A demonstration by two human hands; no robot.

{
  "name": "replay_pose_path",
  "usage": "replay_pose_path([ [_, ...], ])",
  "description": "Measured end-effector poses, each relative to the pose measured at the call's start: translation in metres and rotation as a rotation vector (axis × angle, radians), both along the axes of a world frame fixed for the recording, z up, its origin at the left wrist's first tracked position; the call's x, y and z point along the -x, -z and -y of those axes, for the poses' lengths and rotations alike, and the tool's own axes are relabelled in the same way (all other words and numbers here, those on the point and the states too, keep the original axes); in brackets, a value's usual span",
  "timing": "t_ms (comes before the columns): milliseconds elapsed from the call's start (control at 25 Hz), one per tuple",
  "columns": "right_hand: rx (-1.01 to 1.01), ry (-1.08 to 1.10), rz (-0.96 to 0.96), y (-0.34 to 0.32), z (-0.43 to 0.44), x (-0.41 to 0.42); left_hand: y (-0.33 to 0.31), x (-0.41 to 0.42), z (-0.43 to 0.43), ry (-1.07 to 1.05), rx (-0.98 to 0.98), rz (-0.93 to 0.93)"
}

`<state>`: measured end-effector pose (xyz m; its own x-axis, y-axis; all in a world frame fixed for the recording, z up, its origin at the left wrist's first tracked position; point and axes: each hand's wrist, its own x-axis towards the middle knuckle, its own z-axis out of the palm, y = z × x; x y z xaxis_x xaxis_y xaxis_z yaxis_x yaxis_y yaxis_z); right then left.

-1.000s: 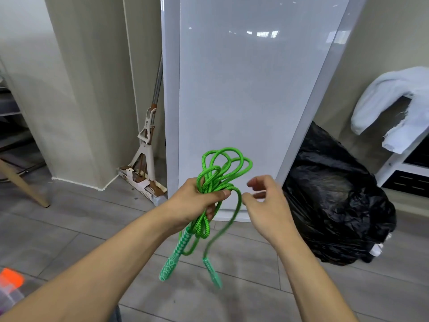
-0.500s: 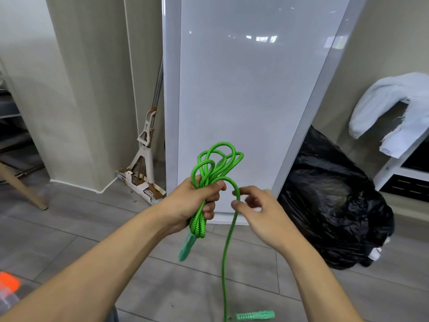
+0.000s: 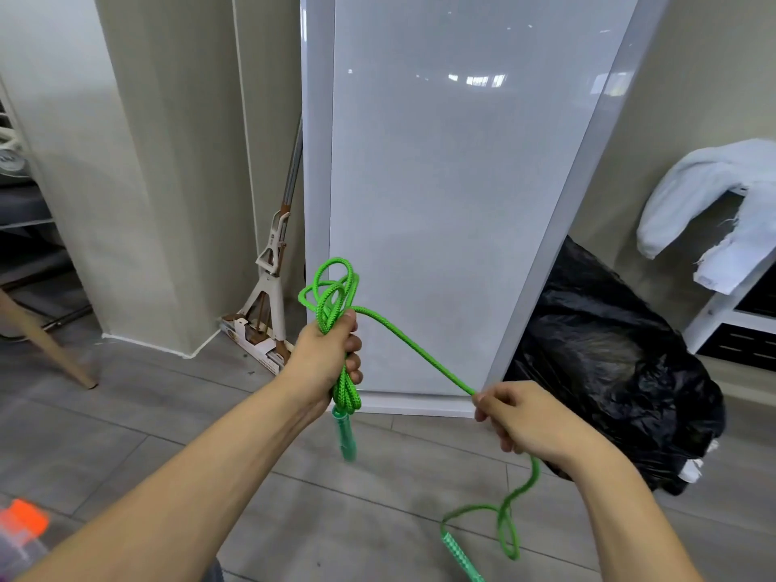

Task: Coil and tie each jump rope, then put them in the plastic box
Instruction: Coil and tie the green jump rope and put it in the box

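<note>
A green jump rope (image 3: 331,294) is bunched into loops, and my left hand (image 3: 325,357) grips the bundle at its middle, loops sticking up above the fist. One green handle (image 3: 345,434) hangs below that hand. A single strand runs taut from the bundle down to my right hand (image 3: 520,417), which holds it in curled fingers. Below the right hand the loose end curls down to the second handle (image 3: 460,554) near the floor. At the bottom left edge an orange part of a clear plastic box (image 3: 21,527) shows.
A tall white panel (image 3: 441,203) leans against the wall straight ahead. A full black rubbish bag (image 3: 609,363) sits on the floor at right, beside a white shelf with pale cloth (image 3: 705,195). A mop (image 3: 273,287) stands left of the panel. A wooden chair leg (image 3: 42,342) is at far left.
My right hand has moved from beside the bundle down and to the right, pulling one strand taut. The loose end and second handle swung right with it. The left hand holds as before.
</note>
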<state>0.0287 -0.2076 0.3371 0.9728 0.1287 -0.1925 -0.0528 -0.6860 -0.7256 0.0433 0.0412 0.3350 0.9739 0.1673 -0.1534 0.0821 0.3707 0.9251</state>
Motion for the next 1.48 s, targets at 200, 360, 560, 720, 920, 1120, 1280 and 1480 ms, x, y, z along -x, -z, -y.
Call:
replay_pose_path([
  [200, -0.185, 0.176, 0.318, 0.001, -0.024, -0.005, 0.003, 0.003, 0.003, 0.049, -0.025, -0.048],
  [360, -0.181, 0.178, 0.317, 0.001, -0.062, 0.001, 0.007, 0.007, 0.012, 0.086, -0.086, -0.038],
  [560, -0.260, 0.104, 0.263, 0.007, -0.087, 0.014, 0.015, 0.014, 0.023, 0.153, -0.129, -0.014],
  [720, -0.275, 0.228, 0.310, 0.015, -0.096, 0.017, 0.020, 0.019, 0.036, 0.168, -0.123, 0.008],
  [920, -0.126, 0.209, 0.383, 0.019, -0.100, 0.022, 0.027, 0.020, 0.039, 0.138, -0.266, 0.053],
  [1120, -0.087, 0.053, 0.374, 0.013, -0.100, 0.022, 0.024, 0.010, 0.034, 0.016, -0.289, 0.041],
  [1280, -0.001, -0.056, 0.306, 0.010, -0.094, 0.021, 0.011, 0.001, 0.028, -0.107, 0.009, 0.021],
  [1480, -0.124, -0.286, 0.034, 0.001, -0.075, 0.021, 0.006, -0.018, -0.005, -0.313, 0.169, 0.030],
])
